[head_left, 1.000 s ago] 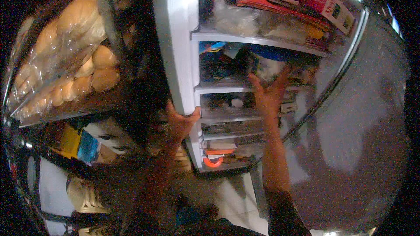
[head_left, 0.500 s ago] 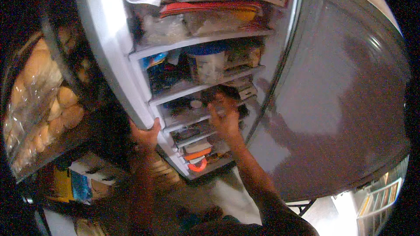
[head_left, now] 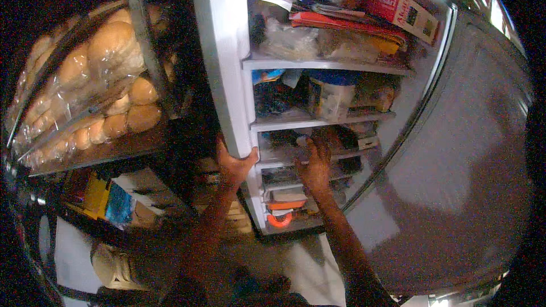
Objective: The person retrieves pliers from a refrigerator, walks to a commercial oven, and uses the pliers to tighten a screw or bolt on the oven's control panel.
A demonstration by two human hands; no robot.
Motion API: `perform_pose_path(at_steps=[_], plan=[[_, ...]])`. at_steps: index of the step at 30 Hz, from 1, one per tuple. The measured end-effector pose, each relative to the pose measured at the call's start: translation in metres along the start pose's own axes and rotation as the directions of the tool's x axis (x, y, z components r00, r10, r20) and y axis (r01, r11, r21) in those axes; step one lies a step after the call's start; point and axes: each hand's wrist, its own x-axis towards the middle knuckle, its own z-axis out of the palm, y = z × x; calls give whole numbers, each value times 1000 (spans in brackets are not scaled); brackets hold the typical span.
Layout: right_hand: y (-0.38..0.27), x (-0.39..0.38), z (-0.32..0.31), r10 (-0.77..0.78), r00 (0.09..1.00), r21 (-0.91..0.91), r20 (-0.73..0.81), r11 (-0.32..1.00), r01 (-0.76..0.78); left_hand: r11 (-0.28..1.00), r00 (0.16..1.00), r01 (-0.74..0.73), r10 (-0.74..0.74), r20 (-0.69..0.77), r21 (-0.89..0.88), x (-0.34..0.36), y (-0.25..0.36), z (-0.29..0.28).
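Bagged bread rolls (head_left: 108,88) on a rack (head_left: 102,150)

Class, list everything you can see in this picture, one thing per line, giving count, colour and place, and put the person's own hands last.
fridge door: one, white, open, centre
red box: one, red, top shelf, right
plastic bags: several, clear, top shelf
tub: one, white with blue lid, second shelf
bread rolls: many, golden, bagged, on the rack at left
yellow packet: one, lower left shelf
left hand: one, gripping the door's edge
right hand: one, reaching onto the third shelf; what it touches cannot be told
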Motion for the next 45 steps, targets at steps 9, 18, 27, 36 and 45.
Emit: perform_pose_path(at_steps=[9,18,27,36,45], plan=[[36,40,30,-37,995,-178,96,983,54,996,999,46,-46,-2,80,3,-36,37],[35,34,6,57,997,-18,-54,998,-58,987,989,-102,88,-120,-120,4,-41,0],[26,25,-10,111,985,111,-134,989,-96,965,988,-145,154,23,-218,-8,-25,-13],[-33,70,-36,59,998,251,11,966,-59,971,977,-210,211,-7,-112,1,-1,-55],[-42,117,-65,25,989,317,146,946,-71,991,991,-137,137,-5,2,-1,20,-69]])
